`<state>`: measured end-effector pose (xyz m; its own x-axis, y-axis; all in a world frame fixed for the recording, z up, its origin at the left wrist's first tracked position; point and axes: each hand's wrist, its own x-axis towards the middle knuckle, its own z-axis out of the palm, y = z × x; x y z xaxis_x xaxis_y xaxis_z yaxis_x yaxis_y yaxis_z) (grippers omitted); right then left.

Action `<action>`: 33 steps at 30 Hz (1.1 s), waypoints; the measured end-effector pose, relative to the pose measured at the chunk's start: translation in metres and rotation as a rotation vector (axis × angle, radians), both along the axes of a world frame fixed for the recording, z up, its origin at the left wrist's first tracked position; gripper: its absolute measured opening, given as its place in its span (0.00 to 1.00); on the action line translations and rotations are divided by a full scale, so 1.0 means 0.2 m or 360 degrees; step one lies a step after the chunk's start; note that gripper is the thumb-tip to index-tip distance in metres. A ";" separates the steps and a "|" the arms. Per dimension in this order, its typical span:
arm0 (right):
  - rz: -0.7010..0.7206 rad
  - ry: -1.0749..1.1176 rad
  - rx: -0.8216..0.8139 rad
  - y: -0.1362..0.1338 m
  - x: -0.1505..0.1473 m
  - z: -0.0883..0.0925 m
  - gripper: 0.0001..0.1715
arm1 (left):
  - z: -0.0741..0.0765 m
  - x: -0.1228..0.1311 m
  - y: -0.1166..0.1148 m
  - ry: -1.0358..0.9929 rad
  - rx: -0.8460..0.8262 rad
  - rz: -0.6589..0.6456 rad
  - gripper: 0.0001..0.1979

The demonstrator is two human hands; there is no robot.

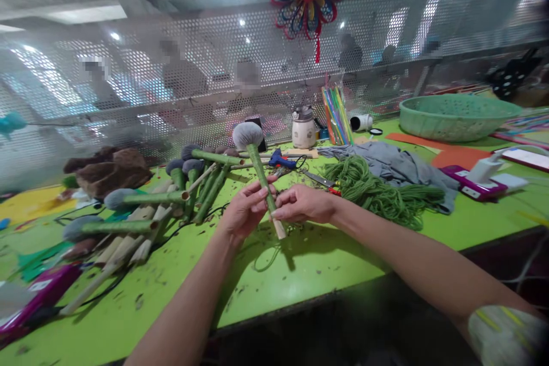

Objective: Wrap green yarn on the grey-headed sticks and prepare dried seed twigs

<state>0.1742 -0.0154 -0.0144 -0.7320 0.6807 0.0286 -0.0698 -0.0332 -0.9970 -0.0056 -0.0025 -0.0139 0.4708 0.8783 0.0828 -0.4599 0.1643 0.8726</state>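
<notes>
On the scuffed lime-green tabletop (300, 274), a heap of green-wrapped sticks with grey fluffy tips (141, 217) lies left. The left hand (244, 211) and right hand (302, 205) both pinch one green-wound stick with a grey pompom head (257, 166), tilted at centre, its bare lower end pointing near.

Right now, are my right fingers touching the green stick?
Touching. The head view shows the right hand pinching the green stick near its bare end with its fingers.

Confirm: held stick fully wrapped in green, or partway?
Partway. Green covers the stick from head to left hand and right hand; the end below is bare.
</notes>
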 end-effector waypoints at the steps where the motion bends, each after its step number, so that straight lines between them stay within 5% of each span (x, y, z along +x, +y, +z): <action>1: -0.0051 -0.0030 0.0012 0.00 0.00 -0.01 0.19 | -0.01 0.00 0.01 0.0036 -0.0006 0.0027 0.18; 7: -0.0383 -0.0442 0.0297 0.04 -0.02 -0.06 0.21 | -0.06 0.01 0.08 0.0338 -0.0109 0.0184 0.16; 18: 0.0074 -0.0045 -0.0002 0.03 0.02 -0.01 0.17 | -0.03 -0.02 0.02 0.0090 -0.0028 -0.0032 0.18; 24: -0.0201 -0.0260 0.0090 0.02 0.00 -0.01 0.16 | -0.04 0.00 0.04 0.0226 -0.0045 0.0094 0.19; 28: -0.0466 -0.0613 0.0397 0.03 -0.02 -0.03 0.12 | -0.08 0.02 0.07 0.0333 -0.0101 0.0160 0.15; 33: -0.0308 -0.0504 0.0320 0.04 -0.01 -0.04 0.14 | -0.08 0.00 0.08 0.0301 -0.0109 0.0097 0.17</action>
